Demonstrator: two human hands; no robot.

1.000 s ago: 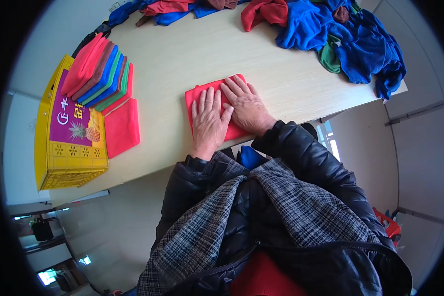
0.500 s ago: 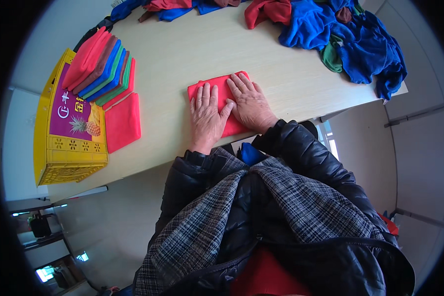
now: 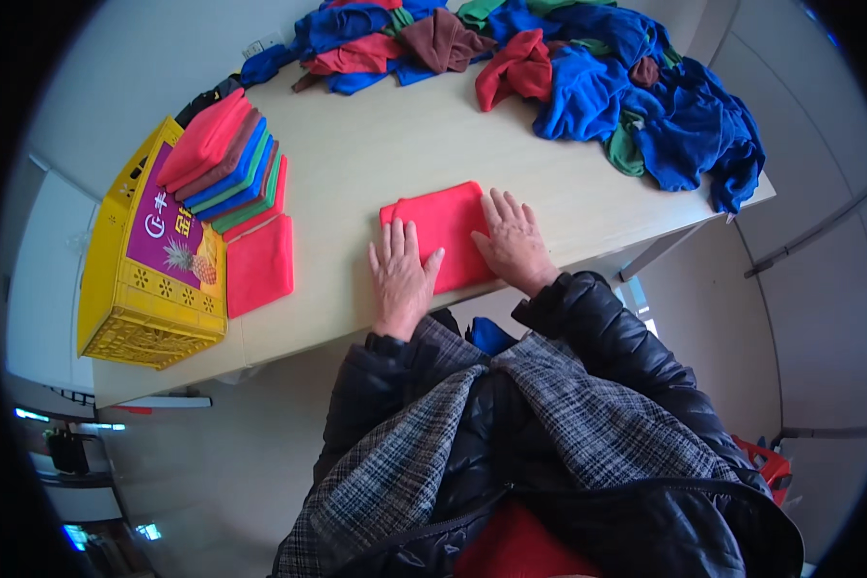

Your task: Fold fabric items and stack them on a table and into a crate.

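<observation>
A red cloth (image 3: 445, 231), folded into a flat rectangle, lies on the table in front of me, near its front edge. My left hand (image 3: 403, 281) rests on the cloth's left side, fingers stretched out and pointing away from me. On the opposite side, my right hand (image 3: 515, 243) lies along the right edge with its fingers extended and slightly apart. Neither hand grips anything. To the left, a leaning stack of folded cloths (image 3: 229, 169) in red, brown, blue and green stands beside another folded red cloth (image 3: 262, 267).
A yellow plastic crate (image 3: 154, 313) with a purple panel showing a pineapple stands at the table's left end. Loose crumpled cloths (image 3: 679, 125), mostly blue, with red, green and brown, heap along the far and right sides of the pale table (image 3: 347, 144).
My hands have moved apart, from the middle of the red cloth out to its left and right sides. The view has shifted, showing more of the far cloth heap.
</observation>
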